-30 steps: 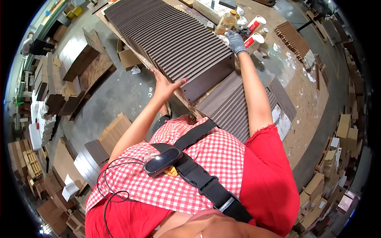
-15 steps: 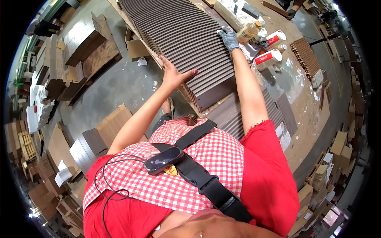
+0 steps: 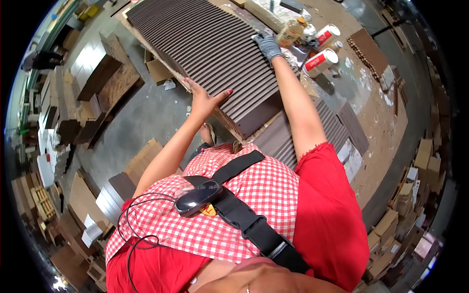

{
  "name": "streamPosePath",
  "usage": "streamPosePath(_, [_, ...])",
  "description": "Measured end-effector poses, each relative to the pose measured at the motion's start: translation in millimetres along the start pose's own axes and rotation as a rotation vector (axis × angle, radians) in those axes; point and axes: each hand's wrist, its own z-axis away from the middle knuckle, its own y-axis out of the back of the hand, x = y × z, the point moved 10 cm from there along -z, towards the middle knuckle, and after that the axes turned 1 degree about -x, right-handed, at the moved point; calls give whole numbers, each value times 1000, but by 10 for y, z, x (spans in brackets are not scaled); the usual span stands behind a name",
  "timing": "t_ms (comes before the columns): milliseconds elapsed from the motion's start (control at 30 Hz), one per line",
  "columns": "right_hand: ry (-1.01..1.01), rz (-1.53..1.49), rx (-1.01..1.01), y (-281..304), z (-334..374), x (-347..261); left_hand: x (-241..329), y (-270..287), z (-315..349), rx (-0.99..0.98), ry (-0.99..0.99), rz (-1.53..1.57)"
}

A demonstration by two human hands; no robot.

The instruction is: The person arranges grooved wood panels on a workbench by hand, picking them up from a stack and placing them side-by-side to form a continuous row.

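Observation:
A long row of brown slats, closely ranked on edge, stretches away from me on the worktable. My bare left hand lies at the row's left edge near its close end, thumb spread over the slats and fingers along the side. At the right edge, farther off, my right hand in a grey glove rests with its fingers stretched over the slat ends. A dark flat end board faces me at the near end. More ribbed brown panels lie flat beside it, partly hidden by my right arm.
Right of my gloved hand stand a bottle of yellowish liquid and two red-and-white cylinders. A brown ridged stack sits farther right on the paint-spotted table. Pallets of boards and an open carton stand left.
The view has shifted, so table and bottles appear farther left. Both hands keep their places along the row of slats. The other person's gloved hand at upper right has left the picture.

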Motion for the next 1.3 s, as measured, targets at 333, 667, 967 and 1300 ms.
streamPosePath(333, [246, -692, 364, 1641, 988, 674, 144, 128, -142, 99, -68, -253])
streamPosePath(667, [-260, -1221, 631, 1884, 3310, 1039, 1042, -1003, 741, -573, -422, 38])
streamPosePath(967, [-108, -1028, 532, 1307, 3525, 621, 794, -1342, 888, -611, -349, -272])
streamPosePath(1300, [-133, -1090, 561, 1290, 3525, 658, 648, -1382, 806, -648, -341, -245])
